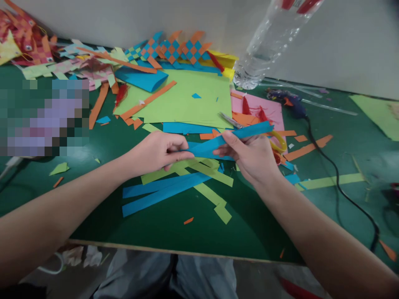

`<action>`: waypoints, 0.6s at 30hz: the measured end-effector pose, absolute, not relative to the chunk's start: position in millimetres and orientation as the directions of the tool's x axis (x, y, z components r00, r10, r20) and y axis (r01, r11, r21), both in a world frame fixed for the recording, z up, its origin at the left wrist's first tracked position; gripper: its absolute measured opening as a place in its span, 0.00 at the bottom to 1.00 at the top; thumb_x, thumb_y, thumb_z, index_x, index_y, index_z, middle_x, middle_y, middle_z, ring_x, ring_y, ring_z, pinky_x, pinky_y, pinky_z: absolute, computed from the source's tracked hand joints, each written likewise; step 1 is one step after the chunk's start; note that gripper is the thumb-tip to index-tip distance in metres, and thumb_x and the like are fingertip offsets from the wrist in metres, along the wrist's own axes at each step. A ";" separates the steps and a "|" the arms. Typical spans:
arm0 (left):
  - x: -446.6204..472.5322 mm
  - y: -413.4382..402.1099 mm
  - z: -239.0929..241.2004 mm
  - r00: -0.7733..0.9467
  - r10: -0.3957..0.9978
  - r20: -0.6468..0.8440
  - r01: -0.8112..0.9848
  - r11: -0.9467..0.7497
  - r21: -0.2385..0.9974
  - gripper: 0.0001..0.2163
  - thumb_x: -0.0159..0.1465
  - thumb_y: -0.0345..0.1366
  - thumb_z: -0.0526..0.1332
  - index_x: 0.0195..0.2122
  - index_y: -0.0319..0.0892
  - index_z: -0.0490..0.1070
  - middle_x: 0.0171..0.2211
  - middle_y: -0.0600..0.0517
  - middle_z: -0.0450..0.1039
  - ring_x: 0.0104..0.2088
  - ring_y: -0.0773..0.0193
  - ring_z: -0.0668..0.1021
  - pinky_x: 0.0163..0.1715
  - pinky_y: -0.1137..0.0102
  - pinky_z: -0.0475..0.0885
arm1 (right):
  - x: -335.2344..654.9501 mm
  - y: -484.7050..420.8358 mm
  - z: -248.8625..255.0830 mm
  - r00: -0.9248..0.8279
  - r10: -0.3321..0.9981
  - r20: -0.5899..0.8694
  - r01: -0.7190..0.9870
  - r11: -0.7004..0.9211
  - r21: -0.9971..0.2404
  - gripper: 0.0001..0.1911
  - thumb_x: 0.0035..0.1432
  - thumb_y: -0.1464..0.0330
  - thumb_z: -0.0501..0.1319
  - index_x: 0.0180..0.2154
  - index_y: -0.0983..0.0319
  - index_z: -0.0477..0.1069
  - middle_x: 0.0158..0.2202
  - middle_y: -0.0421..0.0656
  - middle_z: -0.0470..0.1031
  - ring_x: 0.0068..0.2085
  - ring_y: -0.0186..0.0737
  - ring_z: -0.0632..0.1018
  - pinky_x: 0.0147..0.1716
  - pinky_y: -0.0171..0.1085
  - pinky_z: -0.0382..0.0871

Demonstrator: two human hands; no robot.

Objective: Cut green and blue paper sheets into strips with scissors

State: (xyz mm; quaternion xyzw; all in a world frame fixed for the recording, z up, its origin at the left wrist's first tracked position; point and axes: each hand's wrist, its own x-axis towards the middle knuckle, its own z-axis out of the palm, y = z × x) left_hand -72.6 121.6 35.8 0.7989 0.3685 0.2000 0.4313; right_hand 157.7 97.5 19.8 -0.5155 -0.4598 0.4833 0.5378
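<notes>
Between my two hands a blue paper strip (205,146) is stretched above the table. My left hand (158,153) pinches its left end between thumb and fingers. My right hand (254,155) grips it further along, and a free length slants up to the right past the fingers. Below lie more blue strips (162,192) and several light green strips (212,195), some crossing each other. Scissors with yellow handles (279,141) lie partly hidden behind my right hand, blades pointing up left. Just beyond my hands are light green paper sheets (193,97).
Woven paper fish (173,49) lean along the wall. A water bottle (264,43) stands behind the sheets. At right lies a glue gun (289,101) with its black cord (326,153) running forward. A blurred-out device (40,120) sits at left. Paper scraps litter the green table (149,230).
</notes>
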 end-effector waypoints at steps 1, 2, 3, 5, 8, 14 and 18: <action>-73.4 122.8 36.2 0.645 0.764 -0.012 0.425 -0.345 0.837 0.13 0.64 0.42 0.64 0.25 0.43 0.67 0.13 0.62 0.65 0.13 0.71 0.73 0.15 0.78 0.61 | 159.3 99.0 19.9 0.132 0.991 0.008 -0.039 0.013 -0.999 0.20 0.38 0.50 0.77 0.25 0.58 0.78 0.24 0.40 0.82 0.21 0.40 0.81 0.23 0.41 0.82; -74.0 123.8 36.7 0.645 0.764 -0.023 0.430 -0.338 0.837 0.14 0.64 0.42 0.64 0.25 0.43 0.66 0.14 0.62 0.66 0.13 0.71 0.73 0.15 0.78 0.62 | 160.6 100.2 19.6 0.157 0.987 0.022 -0.031 0.027 -0.999 0.20 0.38 0.50 0.77 0.25 0.58 0.78 0.24 0.40 0.81 0.21 0.39 0.81 0.23 0.41 0.82; -74.3 124.5 37.3 0.649 0.760 -0.030 0.431 -0.335 0.838 0.14 0.64 0.42 0.64 0.25 0.43 0.66 0.14 0.62 0.66 0.13 0.71 0.74 0.15 0.78 0.62 | 161.3 101.0 19.1 0.180 0.983 0.035 -0.021 0.040 -0.999 0.20 0.39 0.51 0.77 0.24 0.58 0.78 0.24 0.39 0.81 0.20 0.39 0.80 0.23 0.41 0.82; -74.3 125.1 38.4 0.664 0.747 -0.033 0.426 -0.342 0.838 0.14 0.64 0.42 0.64 0.24 0.43 0.65 0.13 0.62 0.65 0.13 0.72 0.74 0.16 0.79 0.62 | 161.7 101.5 17.4 0.213 0.975 0.056 -0.002 0.058 -0.998 0.19 0.41 0.52 0.77 0.24 0.57 0.77 0.23 0.39 0.80 0.20 0.38 0.80 0.24 0.42 0.82; -73.5 124.4 39.3 0.686 0.727 -0.022 0.413 -0.365 0.834 0.14 0.64 0.41 0.64 0.24 0.43 0.65 0.12 0.63 0.64 0.13 0.72 0.73 0.16 0.79 0.62 | 160.4 100.2 15.0 0.236 0.969 0.076 0.023 0.073 -0.997 0.17 0.44 0.53 0.76 0.25 0.57 0.77 0.23 0.39 0.79 0.21 0.40 0.81 0.24 0.43 0.82; -72.3 123.1 39.9 0.679 0.734 -0.028 0.406 -0.344 0.846 0.14 0.64 0.42 0.63 0.24 0.43 0.64 0.13 0.63 0.64 0.13 0.71 0.74 0.16 0.78 0.61 | 157.2 97.5 14.2 0.270 0.959 0.083 0.029 0.078 -0.996 0.18 0.45 0.51 0.75 0.25 0.57 0.76 0.21 0.39 0.78 0.21 0.40 0.80 0.23 0.43 0.81; -73.4 124.6 41.2 0.688 0.726 -0.017 0.417 -0.377 0.827 0.14 0.65 0.41 0.63 0.25 0.43 0.64 0.13 0.62 0.65 0.13 0.72 0.73 0.17 0.78 0.62 | 160.0 99.7 15.0 0.277 0.959 0.052 0.012 0.051 -0.999 0.18 0.44 0.50 0.75 0.25 0.56 0.77 0.20 0.37 0.77 0.20 0.37 0.78 0.24 0.42 0.81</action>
